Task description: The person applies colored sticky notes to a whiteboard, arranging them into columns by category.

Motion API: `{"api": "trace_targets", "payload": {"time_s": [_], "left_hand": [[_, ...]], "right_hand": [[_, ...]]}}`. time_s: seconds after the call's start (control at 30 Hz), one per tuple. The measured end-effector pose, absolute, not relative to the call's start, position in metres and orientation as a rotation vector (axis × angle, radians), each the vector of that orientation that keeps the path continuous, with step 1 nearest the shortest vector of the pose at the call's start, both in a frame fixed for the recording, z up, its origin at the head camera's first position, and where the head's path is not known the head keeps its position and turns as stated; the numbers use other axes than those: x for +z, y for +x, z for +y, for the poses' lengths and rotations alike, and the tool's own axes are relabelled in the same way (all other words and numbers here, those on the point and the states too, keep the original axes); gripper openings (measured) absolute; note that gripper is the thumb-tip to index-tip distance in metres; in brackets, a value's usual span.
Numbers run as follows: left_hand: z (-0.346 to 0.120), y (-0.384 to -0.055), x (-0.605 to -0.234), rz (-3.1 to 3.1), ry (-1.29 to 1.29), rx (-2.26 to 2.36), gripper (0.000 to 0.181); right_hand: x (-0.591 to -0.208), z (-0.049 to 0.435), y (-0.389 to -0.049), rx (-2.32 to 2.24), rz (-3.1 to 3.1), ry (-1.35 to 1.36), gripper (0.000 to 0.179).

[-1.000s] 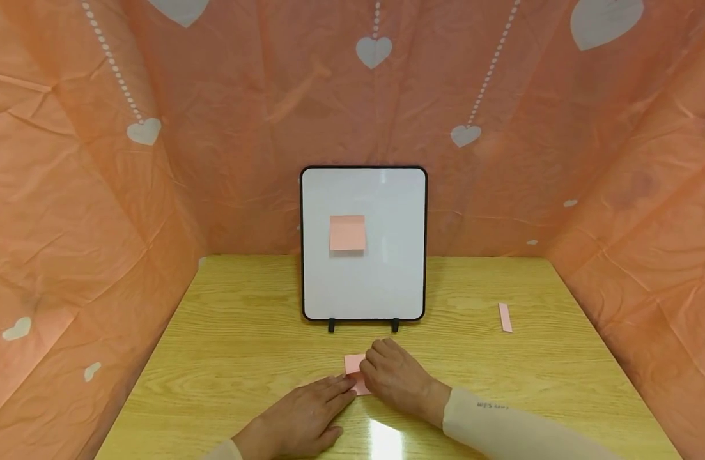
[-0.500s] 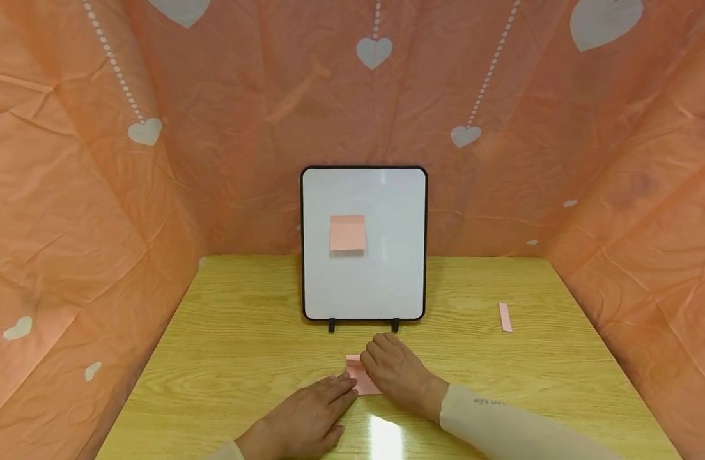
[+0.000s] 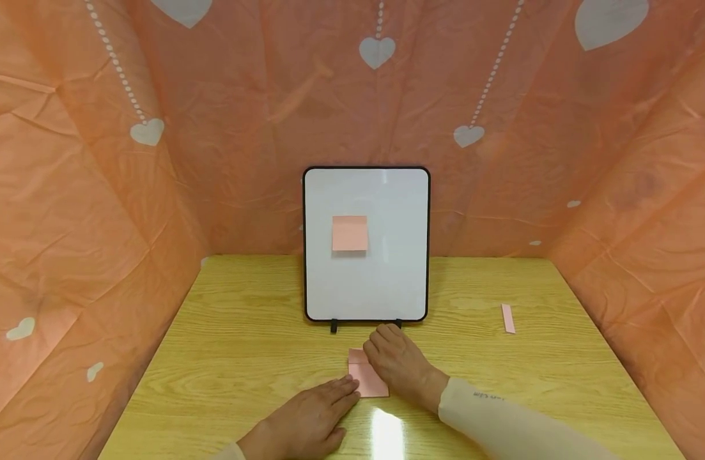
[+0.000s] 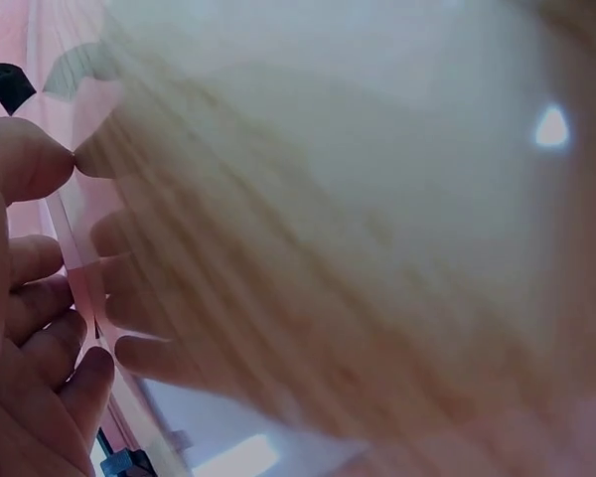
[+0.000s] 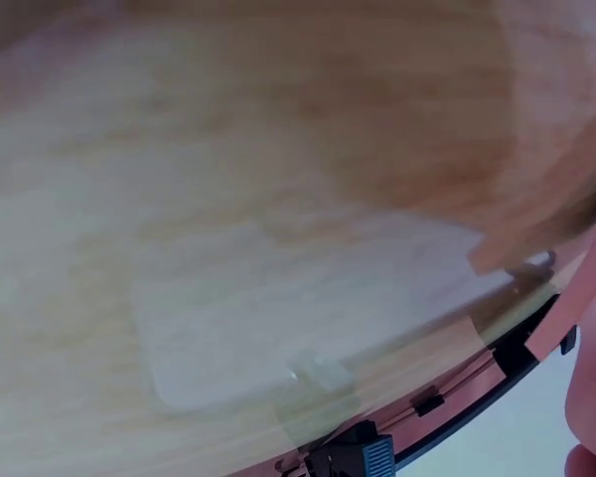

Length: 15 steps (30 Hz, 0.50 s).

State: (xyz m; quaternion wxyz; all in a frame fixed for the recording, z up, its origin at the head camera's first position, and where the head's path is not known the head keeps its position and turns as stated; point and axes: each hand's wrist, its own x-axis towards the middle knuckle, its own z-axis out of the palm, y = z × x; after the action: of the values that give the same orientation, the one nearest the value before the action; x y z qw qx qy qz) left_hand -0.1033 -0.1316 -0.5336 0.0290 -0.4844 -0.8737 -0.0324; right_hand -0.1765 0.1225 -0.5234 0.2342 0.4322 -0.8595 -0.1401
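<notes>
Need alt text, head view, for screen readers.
Left hand touches pink paper on a wooden table while the right hand grips its far right side. Behind stands a whiteboard bearing a pink note; a pink strip lies farther right.

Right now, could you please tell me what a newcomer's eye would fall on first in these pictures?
Most likely the black-framed whiteboard standing toward the back of the table, with a square pink note a little left of its centre. Next, the left hand and right hand, both at the pink paper in front of the board. Behind hangs an orange drape with white hearts.
</notes>
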Motion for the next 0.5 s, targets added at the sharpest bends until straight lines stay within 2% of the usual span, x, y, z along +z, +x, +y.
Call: {"api": "trace_targets", "payload": {"time_s": [0.3, 0.5], "left_hand": [[-0.1320, -0.1018, -0.5321, -2.704, -1.499, -0.110, 0.055], [-0.1325, -0.1033, -0.5320, -2.723, -1.505, -0.118, 0.055]], "right_hand": [[-0.5233, 0.1228, -0.1821, -0.303, -2.324, 1.171, 0.014], [-0.5241, 0.1237, -0.1861, -0.291, -2.330, 1.149, 0.010]]}}
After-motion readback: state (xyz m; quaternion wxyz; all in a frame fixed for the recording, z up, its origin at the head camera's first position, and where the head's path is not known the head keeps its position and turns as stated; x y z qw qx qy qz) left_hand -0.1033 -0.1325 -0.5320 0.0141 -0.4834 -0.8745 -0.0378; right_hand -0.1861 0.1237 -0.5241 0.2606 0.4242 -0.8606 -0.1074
